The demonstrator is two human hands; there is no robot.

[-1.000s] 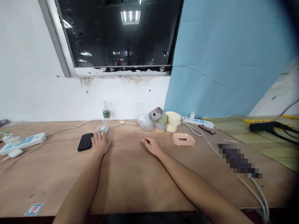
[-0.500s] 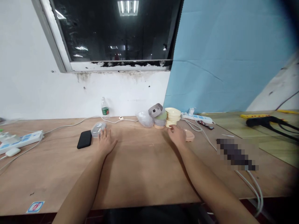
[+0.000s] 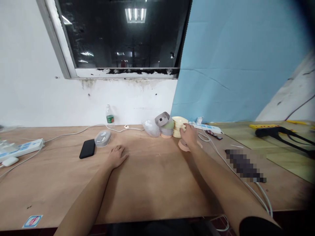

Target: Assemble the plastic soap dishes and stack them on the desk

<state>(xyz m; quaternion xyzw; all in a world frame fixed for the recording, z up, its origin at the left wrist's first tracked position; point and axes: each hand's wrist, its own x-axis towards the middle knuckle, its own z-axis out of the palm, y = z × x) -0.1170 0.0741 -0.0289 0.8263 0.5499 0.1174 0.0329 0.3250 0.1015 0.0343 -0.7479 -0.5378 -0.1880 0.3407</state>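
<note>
Right hand (image 3: pixel 190 134) at cream bowls (image 3: pixel 178 123), right of centre, fingers bent; can't tell if gripping. Peach dish (image 3: pixel 183 146) partly hidden behind it. Left hand (image 3: pixel 116 158) on table (image 3: pixel 145 183), left of centre, loosely open, empty.

Near the desk's (image 3: pixel 147 183) back edge, the right hand (image 3: pixel 190 135) overlaps a stack of cream dishes (image 3: pixel 176 130), contact unclear, above a peach dish (image 3: pixel 183 145). Farther from that edge, the left hand (image 3: pixel 116 158) rests palm-down near a grey case (image 3: pixel 102 139).

A window (image 3: pixel 120 39) is at upper middle, a sheet (image 3: pixel 228 59) upper right, a bottle (image 3: pixel 110 117) left of centre, a power strip (image 3: pixel 35 145) far left.
</note>
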